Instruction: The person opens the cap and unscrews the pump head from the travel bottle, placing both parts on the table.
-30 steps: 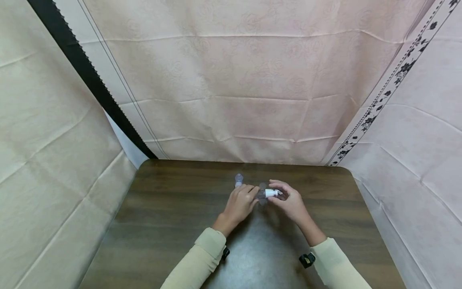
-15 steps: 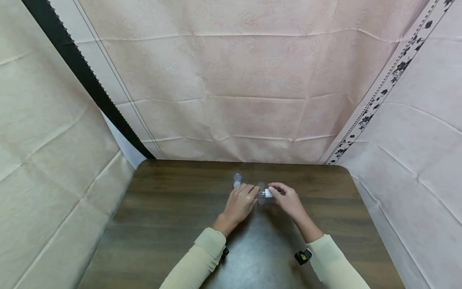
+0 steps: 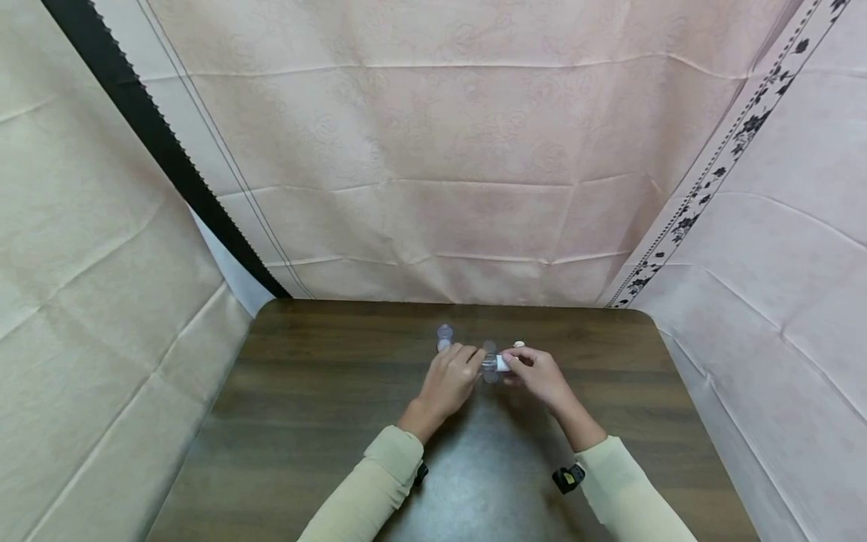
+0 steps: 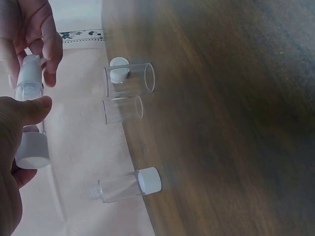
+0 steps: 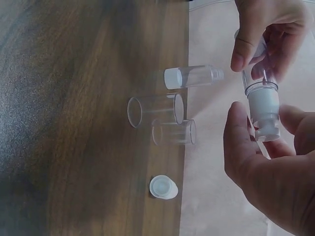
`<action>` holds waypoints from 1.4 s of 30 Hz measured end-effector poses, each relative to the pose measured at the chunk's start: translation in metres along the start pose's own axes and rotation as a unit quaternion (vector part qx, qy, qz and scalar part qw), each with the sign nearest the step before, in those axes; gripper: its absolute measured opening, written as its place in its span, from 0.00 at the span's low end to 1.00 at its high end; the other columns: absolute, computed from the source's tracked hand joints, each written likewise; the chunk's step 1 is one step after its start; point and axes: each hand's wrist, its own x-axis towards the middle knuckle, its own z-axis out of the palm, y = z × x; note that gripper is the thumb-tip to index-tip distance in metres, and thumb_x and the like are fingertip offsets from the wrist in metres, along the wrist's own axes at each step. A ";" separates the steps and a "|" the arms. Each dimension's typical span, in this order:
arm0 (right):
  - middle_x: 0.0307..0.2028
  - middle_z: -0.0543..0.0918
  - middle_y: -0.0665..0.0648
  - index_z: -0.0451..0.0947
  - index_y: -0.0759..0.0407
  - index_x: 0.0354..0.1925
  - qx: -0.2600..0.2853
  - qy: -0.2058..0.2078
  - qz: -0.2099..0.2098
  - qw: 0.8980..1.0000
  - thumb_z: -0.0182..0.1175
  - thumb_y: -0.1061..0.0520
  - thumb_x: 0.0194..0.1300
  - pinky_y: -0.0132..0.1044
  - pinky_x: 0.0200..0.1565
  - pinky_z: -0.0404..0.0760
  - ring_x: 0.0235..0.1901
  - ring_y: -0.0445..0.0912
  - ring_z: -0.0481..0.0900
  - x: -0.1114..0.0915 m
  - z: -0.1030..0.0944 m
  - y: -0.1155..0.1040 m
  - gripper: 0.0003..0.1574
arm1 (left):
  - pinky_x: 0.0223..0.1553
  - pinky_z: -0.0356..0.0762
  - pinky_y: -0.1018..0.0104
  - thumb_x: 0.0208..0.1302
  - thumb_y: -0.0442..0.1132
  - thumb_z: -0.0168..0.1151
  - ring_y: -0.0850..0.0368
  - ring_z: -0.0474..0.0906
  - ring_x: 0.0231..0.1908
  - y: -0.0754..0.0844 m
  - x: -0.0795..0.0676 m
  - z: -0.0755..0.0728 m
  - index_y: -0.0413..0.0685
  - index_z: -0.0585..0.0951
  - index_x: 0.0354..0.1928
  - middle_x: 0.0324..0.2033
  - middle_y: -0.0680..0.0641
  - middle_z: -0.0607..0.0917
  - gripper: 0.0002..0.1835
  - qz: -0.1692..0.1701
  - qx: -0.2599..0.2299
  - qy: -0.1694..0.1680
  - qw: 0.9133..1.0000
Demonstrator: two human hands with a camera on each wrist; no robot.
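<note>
My left hand grips a small clear pump bottle with a white base, holding it lengthwise toward the right hand. At its other end sits a white pump top, and my right hand pinches it between thumb and fingers. A second clear bottle with a white base and an uncovered threaded neck stands on the table past the left hand. Two clear cylindrical covers stand close together behind the held bottle. A loose white pump top lies beyond the right hand.
The work is over a brown wooden table, near its far edge. Pale cloth hangs behind and at both sides. A black wrist camera sits at the right sleeve.
My right hand, loosely spread around the pump top at first, has moved slightly left and its fingers have closed over it. The loose pump top behind it now shows. The left hand keeps its hold.
</note>
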 end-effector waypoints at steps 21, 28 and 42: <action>0.54 0.81 0.66 0.84 0.63 0.54 0.005 0.021 -0.005 1.000 0.68 0.59 0.69 0.45 0.48 0.87 0.45 0.50 0.81 -0.002 0.001 0.004 0.17 | 0.43 0.83 0.66 0.56 0.43 0.80 0.59 0.84 0.39 0.000 -0.003 -0.001 0.47 0.88 0.50 0.42 0.50 0.90 0.20 -0.019 -0.009 -0.029 0.999; 0.55 0.81 0.63 0.85 0.60 0.52 -0.009 0.030 -0.017 0.999 0.70 0.62 0.67 0.39 0.45 0.86 0.47 0.50 0.81 -0.002 0.003 0.006 0.16 | 0.45 0.83 0.67 0.61 0.45 0.77 0.59 0.84 0.41 0.001 -0.004 -0.002 0.48 0.87 0.52 0.44 0.51 0.90 0.18 -0.035 -0.026 -0.044 0.998; 0.56 0.82 0.63 0.84 0.61 0.55 0.012 0.041 -0.067 0.997 0.69 0.67 0.65 0.28 0.48 0.82 0.53 0.51 0.80 -0.005 0.006 0.010 0.20 | 0.46 0.83 0.66 0.60 0.45 0.78 0.59 0.85 0.41 0.002 -0.004 -0.003 0.48 0.87 0.52 0.44 0.51 0.90 0.19 -0.049 -0.042 -0.051 0.997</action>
